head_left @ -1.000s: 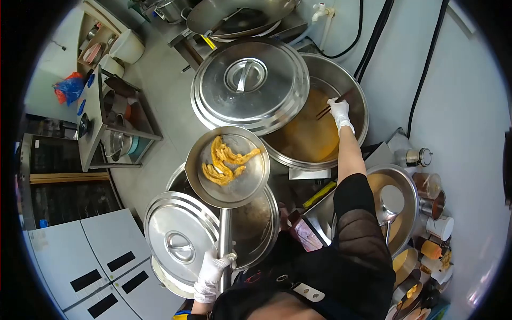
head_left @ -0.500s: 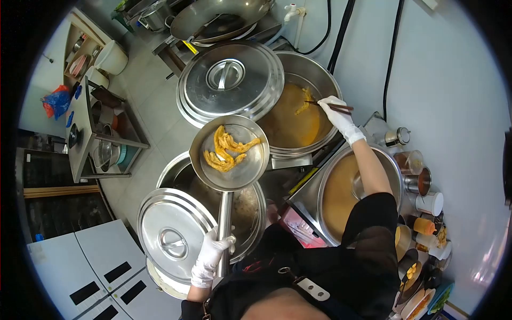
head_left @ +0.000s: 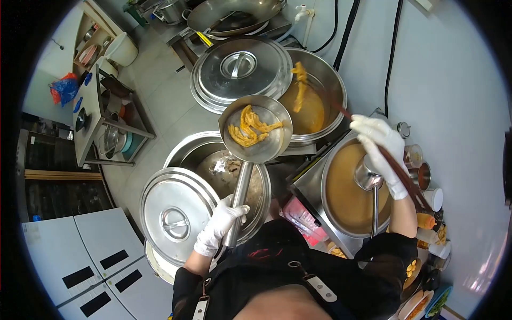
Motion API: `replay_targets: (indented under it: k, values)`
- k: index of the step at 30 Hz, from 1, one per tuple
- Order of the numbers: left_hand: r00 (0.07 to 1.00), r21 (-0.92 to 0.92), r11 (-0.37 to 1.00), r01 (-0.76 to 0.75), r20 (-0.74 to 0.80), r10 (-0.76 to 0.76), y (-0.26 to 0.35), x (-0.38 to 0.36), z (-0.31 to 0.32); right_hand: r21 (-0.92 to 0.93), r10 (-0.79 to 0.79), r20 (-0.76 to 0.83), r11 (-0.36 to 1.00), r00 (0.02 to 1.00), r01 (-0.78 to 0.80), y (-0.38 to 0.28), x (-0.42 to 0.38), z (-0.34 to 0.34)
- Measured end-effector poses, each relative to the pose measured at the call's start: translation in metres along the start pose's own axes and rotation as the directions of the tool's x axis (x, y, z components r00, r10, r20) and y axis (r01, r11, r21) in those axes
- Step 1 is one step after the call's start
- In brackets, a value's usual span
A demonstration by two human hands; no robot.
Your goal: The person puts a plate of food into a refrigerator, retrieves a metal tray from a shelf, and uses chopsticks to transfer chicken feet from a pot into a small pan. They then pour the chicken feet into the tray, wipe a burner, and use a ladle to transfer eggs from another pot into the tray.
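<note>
My gloved left hand [head_left: 223, 221] is wrapped round the handle of a deep metal pan [head_left: 256, 152], held level over the front pot. In the pan lie several yellow-brown pieces that look like chicken feet [head_left: 247, 136]. Long dark chopsticks [head_left: 408, 178] are in my gloved right hand [head_left: 381, 143], and their far ends are blurred. Beyond those ends, another yellow chicken foot [head_left: 300, 93] hangs above the back pot [head_left: 341, 106] of brown broth, between the pan and the pot's far wall. A metal lid [head_left: 210, 72] partly covers that pot.
Cloudy brown liquid fills a right-hand pot [head_left: 341, 192], where a ladle [head_left: 368, 176] rests. A front pot [head_left: 184, 144] of dark liquid is half covered by a second lid [head_left: 165, 205]. Jars and bowls [head_left: 434, 200] line the wall. A wok [head_left: 234, 21] stands at the back.
The chopsticks have come up and right, and a chicken foot has risen out of the back pot's broth. My left hand and the pan have shifted right and up in view.
</note>
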State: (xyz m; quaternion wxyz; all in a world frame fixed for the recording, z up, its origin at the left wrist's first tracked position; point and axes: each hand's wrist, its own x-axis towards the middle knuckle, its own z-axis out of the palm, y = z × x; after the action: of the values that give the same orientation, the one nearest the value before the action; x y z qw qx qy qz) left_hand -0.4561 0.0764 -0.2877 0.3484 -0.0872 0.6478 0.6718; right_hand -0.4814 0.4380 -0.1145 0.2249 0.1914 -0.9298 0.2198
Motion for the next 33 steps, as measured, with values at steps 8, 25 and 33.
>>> replay_targets:
  k: [8, 25, 33]
  values:
    - [1.0, -0.038, 0.999, -0.004, 0.02, 0.005, 0.003, 0.003, 0.0, 0.276, -0.279, 0.1, 0.93, 0.955, 0.243, -0.005, 0.009, 0.056]
    - [0.991, -0.147, 0.988, 0.044, -0.119, -0.062, 0.019, -0.004, -0.014, -0.051, 0.798, 0.162, 0.593, 0.58, -0.803, 0.305, 0.082, 0.235]
    - [0.988, -0.189, 0.981, 0.041, -0.14, -0.068, 0.026, -0.005, -0.016, 0.167, 0.833, 0.109, 0.522, 0.542, -0.836, 0.337, 0.085, 0.308]
